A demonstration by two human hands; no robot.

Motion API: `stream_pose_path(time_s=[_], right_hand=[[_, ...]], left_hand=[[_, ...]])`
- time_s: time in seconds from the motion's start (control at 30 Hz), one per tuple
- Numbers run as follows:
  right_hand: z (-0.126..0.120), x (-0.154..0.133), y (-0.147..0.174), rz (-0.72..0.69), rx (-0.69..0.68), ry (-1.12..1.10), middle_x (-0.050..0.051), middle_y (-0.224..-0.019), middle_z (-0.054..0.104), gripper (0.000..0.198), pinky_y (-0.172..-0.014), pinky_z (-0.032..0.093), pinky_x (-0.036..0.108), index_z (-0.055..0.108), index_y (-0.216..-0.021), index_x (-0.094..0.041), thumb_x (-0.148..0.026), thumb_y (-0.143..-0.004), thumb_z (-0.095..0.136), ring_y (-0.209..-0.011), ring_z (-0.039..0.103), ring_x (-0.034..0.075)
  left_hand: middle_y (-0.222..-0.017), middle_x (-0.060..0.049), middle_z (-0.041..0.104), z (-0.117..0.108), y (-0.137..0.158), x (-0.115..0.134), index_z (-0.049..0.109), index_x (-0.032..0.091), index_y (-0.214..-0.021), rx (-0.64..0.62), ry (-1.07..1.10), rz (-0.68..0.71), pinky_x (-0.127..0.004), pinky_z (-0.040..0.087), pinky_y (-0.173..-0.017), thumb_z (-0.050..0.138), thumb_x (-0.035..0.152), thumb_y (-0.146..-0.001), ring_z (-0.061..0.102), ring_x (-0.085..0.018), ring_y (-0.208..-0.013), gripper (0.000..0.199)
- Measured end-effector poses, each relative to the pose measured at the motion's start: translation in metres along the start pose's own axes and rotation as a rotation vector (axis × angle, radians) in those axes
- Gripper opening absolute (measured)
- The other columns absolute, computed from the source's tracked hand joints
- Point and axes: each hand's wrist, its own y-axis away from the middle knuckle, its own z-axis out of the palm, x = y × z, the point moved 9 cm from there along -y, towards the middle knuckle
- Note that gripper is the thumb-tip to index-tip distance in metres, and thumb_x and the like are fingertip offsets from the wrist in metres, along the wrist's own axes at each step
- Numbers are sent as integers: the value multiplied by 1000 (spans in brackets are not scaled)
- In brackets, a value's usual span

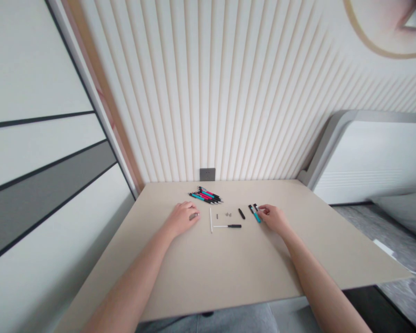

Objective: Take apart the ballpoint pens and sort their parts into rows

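"What's biggest here?"
"A ribbed wall point(211, 92) at the back, and a beige table point(229, 268) in front of it."

"And the hands?"
"Both are low over the table. The left hand point(182, 218) has its fingers curled, with a greyish patch at the tips — I can't tell if it grips anything. The right hand point(273, 218) pinches a dark-topped pen point(255, 206) between thumb and finger."

"Where's that pen?"
"On the table's right side, just beside a teal pen point(254, 213)."

"What lies between the hands?"
"A pile of pens point(205, 196) toward the wall, then, nearer, a black-handled rod point(234, 226) and a white stick point(211, 219)."

"Anything smaller?"
"A black tube point(241, 213) — and, left of it, a few tiny grey bits point(228, 214)."
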Motion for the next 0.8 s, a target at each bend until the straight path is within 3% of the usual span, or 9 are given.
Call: stream_pose_path(time_s=[0.2, 0.3, 0.47, 0.67, 0.8], right_hand=[[-14, -22, 9, -96, 76, 4, 6, -83, 69, 34, -66, 43, 28, 70, -101, -19, -42, -87, 49, -72, 62, 18], [-20, -58, 21, -316, 93, -80, 7, -89, 68, 33, -74, 45, 29, 68, -101, -19, -42, -90, 47, -78, 61, 18], [-1, -118, 54, -664, -63, -75, 7, -96, 66, 27, -85, 43, 32, 68, -100, -21, -40, -91, 52, -91, 59, 19], [19, -141, 73, -743, -148, 37, 6, -100, 65, 26, -90, 41, 35, 68, -109, -25, -38, -91, 55, -98, 57, 21], [23, -145, 75, -738, -164, 39, 5, -96, 64, 22, -87, 42, 33, 69, -102, -24, -33, -94, 50, -95, 58, 19]], left_hand=[[-97, -4, 65, 0, 1, 0, 71, 24, -90, 15, 2, 14, -35, 43, -85, 60, 31, -85, 58, -21, -96, 14], [-97, -4, 65, 0, 1, -1, 71, 24, -90, 16, -11, 8, -35, 43, -84, 61, 31, -85, 58, -21, -96, 13], [-98, -5, 64, -3, 1, 1, 71, 23, -92, 27, -29, 9, -35, 43, -85, 61, 31, -85, 57, -21, -97, 15], [-98, -6, 64, -12, -1, 20, 69, 21, -95, 55, -54, 73, -36, 42, -86, 52, 28, -90, 56, -21, -96, 19], [-97, -6, 63, -11, -2, 45, 68, 21, -96, 17, -45, 171, -36, 41, -86, 48, 27, -93, 56, -20, -94, 21]])
